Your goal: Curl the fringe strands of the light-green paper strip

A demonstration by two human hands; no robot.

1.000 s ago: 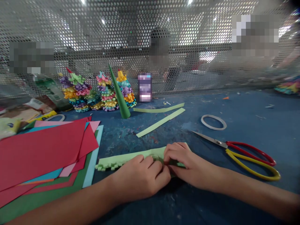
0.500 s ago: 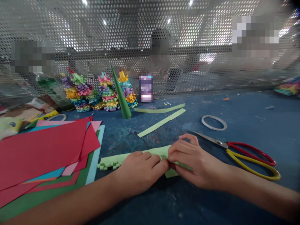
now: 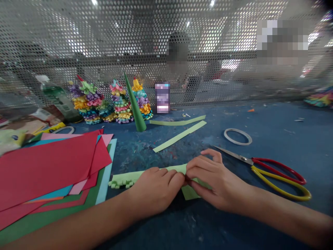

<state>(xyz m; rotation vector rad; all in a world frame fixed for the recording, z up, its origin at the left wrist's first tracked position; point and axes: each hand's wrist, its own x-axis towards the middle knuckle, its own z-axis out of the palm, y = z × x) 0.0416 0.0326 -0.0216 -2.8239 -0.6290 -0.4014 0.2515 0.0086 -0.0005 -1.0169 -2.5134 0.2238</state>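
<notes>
The left grip point(image 3: 156, 191) and the right grip point(image 3: 215, 180) are both closed on a pale green paper strip point(image 3: 140, 176), meeting at its middle so that the paper stays pinched between them and cannot slide. The left fingers press over the top of the strip, while the right thumb and fingers close around it, with the forefinger lifted a little. The strip lies low over the blue tabletop point(image 3: 135, 152), directly in front of the person. Its left end is cut into a small, bent fringe, and a wider flap sticks out below the right hand.

A stack of coloured paper sheets point(image 3: 47, 170) sits just left of the fringe, ready to hand. Scissors point(image 3: 234, 155) with red and yellow handles lie just beside the right hand, their blades pointing toward it. Farther ahead are two loose green strips point(image 3: 179, 136) and a thin tape roll point(image 3: 238, 129). Beyond them, layered paper trees point(image 3: 121, 104) and a green paper cone point(image 3: 135, 107) stand against a perforated metal screen point(image 3: 156, 34).
</notes>
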